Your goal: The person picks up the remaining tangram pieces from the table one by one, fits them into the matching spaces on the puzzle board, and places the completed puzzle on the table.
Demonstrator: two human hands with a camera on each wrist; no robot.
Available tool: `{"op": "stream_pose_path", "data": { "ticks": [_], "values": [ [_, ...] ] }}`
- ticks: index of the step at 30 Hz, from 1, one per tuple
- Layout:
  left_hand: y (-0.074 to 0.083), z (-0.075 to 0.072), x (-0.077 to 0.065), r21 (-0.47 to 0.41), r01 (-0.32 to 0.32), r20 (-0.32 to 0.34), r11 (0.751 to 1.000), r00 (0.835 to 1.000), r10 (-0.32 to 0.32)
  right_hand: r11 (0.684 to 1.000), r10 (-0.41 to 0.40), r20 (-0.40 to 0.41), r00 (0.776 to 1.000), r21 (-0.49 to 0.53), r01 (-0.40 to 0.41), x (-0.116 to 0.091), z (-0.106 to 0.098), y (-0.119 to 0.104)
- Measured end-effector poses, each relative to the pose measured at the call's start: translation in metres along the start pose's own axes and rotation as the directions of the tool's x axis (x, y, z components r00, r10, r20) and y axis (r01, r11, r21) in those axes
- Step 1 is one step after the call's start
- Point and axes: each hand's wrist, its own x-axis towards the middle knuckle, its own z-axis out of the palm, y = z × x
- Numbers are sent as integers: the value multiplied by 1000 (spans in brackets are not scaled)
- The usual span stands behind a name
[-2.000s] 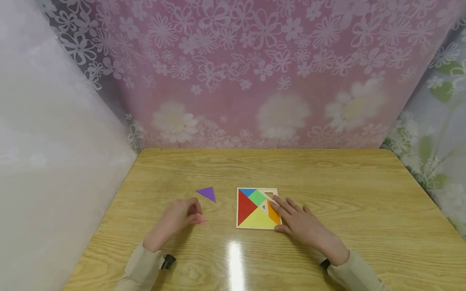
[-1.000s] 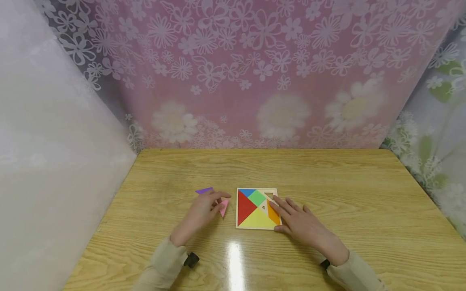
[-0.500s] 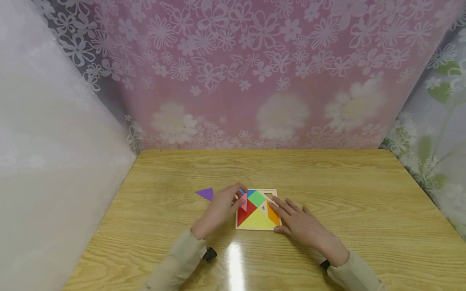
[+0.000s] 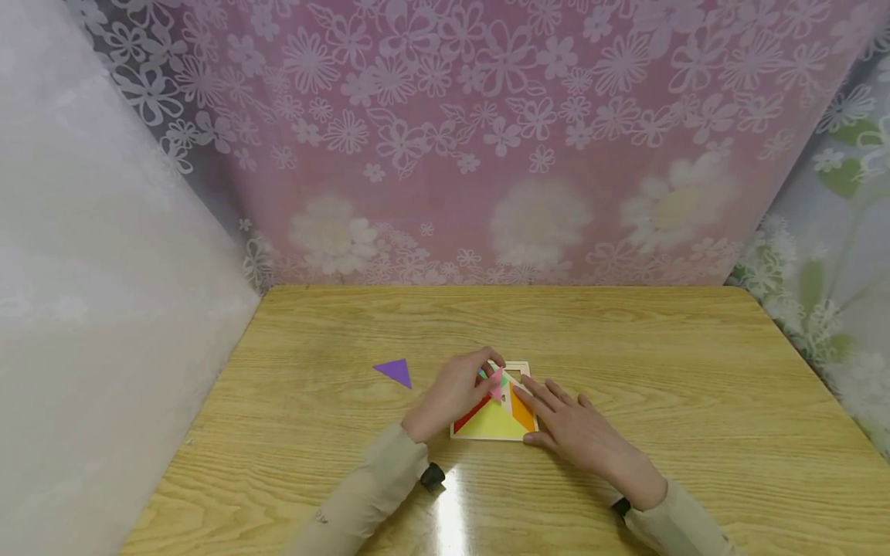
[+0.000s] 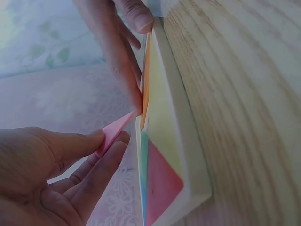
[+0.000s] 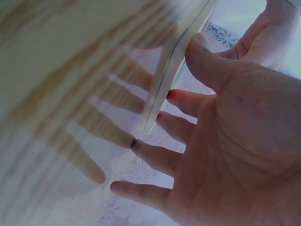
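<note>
My left hand (image 4: 455,388) pinches a pink triangle tangram piece (image 5: 113,134) between thumb and fingers, tilted just above the tangram board. The square wooden board (image 5: 197,188) holds a yellow triangle (image 4: 492,425), an orange piece (image 4: 523,407), a red triangle (image 5: 162,183) and green and blue pieces partly covered by the left hand. Bare recesses show near its top right corner and its middle. My right hand (image 4: 573,425) lies with fingers spread, thumb and fingertips touching the board's right edge. Off to the left, a purple triangle (image 4: 395,372) lies flat on the table.
The wooden table (image 4: 660,347) carries the board, with a bright reflection in front of it. A pink flowered curtain (image 4: 445,154) hangs along the back edge. A white sheet (image 4: 125,309) borders the left side, and flowered cloth (image 4: 834,255) the right.
My left hand picked up the pink triangle from the table and carried it right, past the purple triangle and over the board. My right hand stayed at the board's edge.
</note>
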Motion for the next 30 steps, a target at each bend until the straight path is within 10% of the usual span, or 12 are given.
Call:
{"op": "stream_pose_path", "data": {
  "ticks": [11,30],
  "values": [
    [-5,15,7,-49,49,64,998,997,-46,1000,7,13,1000,8,-7,0,0,0],
    [6,17,4,203,41,79,978,995,-58,1000,-2,2,1000,-3,2,-1,0,1]
  ]
}}
